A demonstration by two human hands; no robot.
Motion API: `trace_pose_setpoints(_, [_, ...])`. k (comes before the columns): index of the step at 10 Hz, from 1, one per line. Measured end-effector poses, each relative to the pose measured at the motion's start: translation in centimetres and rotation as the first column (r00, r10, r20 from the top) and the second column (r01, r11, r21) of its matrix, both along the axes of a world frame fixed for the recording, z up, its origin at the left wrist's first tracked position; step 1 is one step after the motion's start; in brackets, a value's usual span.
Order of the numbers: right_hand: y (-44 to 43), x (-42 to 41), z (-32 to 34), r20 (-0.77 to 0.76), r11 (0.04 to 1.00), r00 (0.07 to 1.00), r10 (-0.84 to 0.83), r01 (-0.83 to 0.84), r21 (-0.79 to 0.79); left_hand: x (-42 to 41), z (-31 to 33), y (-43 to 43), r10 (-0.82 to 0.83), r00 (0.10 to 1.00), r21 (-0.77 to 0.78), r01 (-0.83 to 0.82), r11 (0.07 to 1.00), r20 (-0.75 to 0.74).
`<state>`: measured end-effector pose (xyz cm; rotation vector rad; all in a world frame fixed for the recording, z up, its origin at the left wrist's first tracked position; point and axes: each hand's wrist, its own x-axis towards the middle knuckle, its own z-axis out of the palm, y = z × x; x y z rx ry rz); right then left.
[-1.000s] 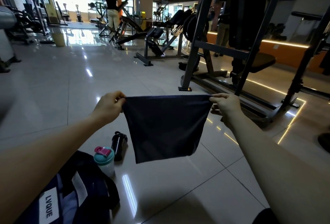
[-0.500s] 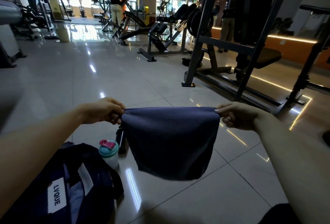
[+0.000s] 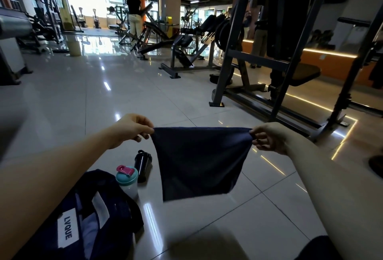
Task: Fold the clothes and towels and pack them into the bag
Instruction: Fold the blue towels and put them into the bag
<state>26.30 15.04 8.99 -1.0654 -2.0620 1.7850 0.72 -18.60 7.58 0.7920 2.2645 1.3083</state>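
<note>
A dark navy towel (image 3: pixel 199 162) hangs in the air above the tiled floor, stretched flat between both hands. My left hand (image 3: pixel 130 130) pinches its top left corner and my right hand (image 3: pixel 269 138) pinches its top right corner. The towel's lower edge floats free of the floor. A dark blue bag (image 3: pixel 83 222) with a white "LVQUE" label lies open at the lower left, under my left forearm.
A teal-lidded shaker bottle (image 3: pixel 126 180) and a black bottle (image 3: pixel 142 164) stand on the floor between bag and towel. A black weight-machine frame (image 3: pixel 244 60) rises at the right. More gym machines and a standing person (image 3: pixel 133 13) are far back.
The towel has gone from sagging forward half a second ago to hanging flatter and tauter between my hands. Both hands keep their pinch on the top corners.
</note>
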Motion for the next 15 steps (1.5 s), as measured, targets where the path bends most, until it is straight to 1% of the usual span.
trace_pose_setpoints(1, [-0.7, 0.9, 0.5, -0.045, 0.998, 0.999, -0.031, 0.033, 0.055, 0.6, 0.3, 0.0, 0.038, 0.997, 0.036, -0.036, 0.999, -0.072])
trace_pose_setpoints(2, [-1.4, 1.8, 1.3, -0.083, 0.993, 0.996, -0.028, 0.038, 0.113, 1.3, 0.4, 0.2, 0.088, 0.989, 0.076, -0.079, 0.994, -0.122])
trace_pose_setpoints(3, [-1.7, 2.7, 2.4, -0.124, 0.989, 0.991, -0.043, 0.060, 0.138, 1.9, 0.7, 0.7, 0.098, 0.977, 0.074, -0.085, 0.994, -0.187])
trace_pose_setpoints(4, [-2.0, 4.4, 3.4, -0.108, 0.988, 0.994, -0.028, 0.044, 0.150, 2.2, 1.4, 0.2, 0.012, 0.994, 0.043, -0.007, 0.999, -0.112])
trace_pose_setpoints(5, [-2.3, 6.9, 3.6, 0.071, 0.979, 0.996, 0.048, -0.061, 0.197, 2.2, 1.6, -1.7, -0.197, 0.978, -0.039, 0.199, 0.979, 0.067])
trace_pose_setpoints(6, [-2.3, 9.5, 3.4, 0.299, 0.961, 0.948, 0.110, -0.178, 0.212, 2.6, 1.8, -3.1, -0.349, 0.903, -0.097, 0.383, 0.919, 0.251])
trace_pose_setpoints(7, [-3.0, 11.3, 3.7, 0.344, 0.967, 0.925, 0.163, -0.219, 0.129, 3.6, 1.9, -3.7, -0.463, 0.792, -0.153, 0.555, 0.818, 0.398])
trace_pose_setpoints(8, [-3.6, 12.5, 3.6, 0.343, 0.974, 0.920, 0.190, -0.221, 0.052, 4.7, 1.9, -3.5, -0.502, 0.730, -0.200, 0.638, 0.743, 0.464])
trace_pose_setpoints(9, [-2.9, 11.8, 2.2, 0.343, 0.971, 0.913, 0.221, -0.239, 0.013, 5.0, 0.8, -2.5, -0.452, 0.741, -0.253, 0.622, 0.741, 0.497])
trace_pose_setpoints(10, [-3.0, 10.8, -0.6, 0.405, 0.971, 0.883, 0.237, -0.214, -0.103, 5.0, -2.7, -0.8, -0.313, 0.846, -0.391, 0.489, 0.780, 0.431])
trace_pose_setpoints(11, [-1.8, 8.4, -6.8, 0.476, 0.977, 0.854, 0.211, -0.161, -0.143, 5.3, -8.4, 1.5, -0.126, 0.945, -0.470, 0.262, 0.843, 0.301])
trace_pose_setpoints(12, [-0.9, 6.0, -14.9, 0.526, 0.980, 0.830, 0.186, -0.117, -0.163, 5.4, -15.5, 3.1, 0.032, 0.979, -0.489, 0.073, 0.869, 0.204])
trace_pose_setpoints(13, [-0.6, 4.8, -22.2, 0.514, 0.978, 0.842, 0.164, -0.071, -0.196, 5.1, -22.6, 3.9, 0.136, 0.985, -0.483, -0.069, 0.873, 0.106])
trace_pose_setpoints(14, [0.5, 3.6, -26.7, 0.467, 0.986, 0.883, 0.037, 0.042, -0.159, 4.6, -27.6, 5.0, 0.230, 0.969, -0.442, -0.166, 0.882, 0.095])
trace_pose_setpoints(15, [1.5, 1.6, -28.9, 0.391, 0.964, 0.917, -0.084, 0.174, -0.201, 3.3, -29.8, 6.6, 0.280, 0.943, -0.408, -0.187, 0.894, 0.180])
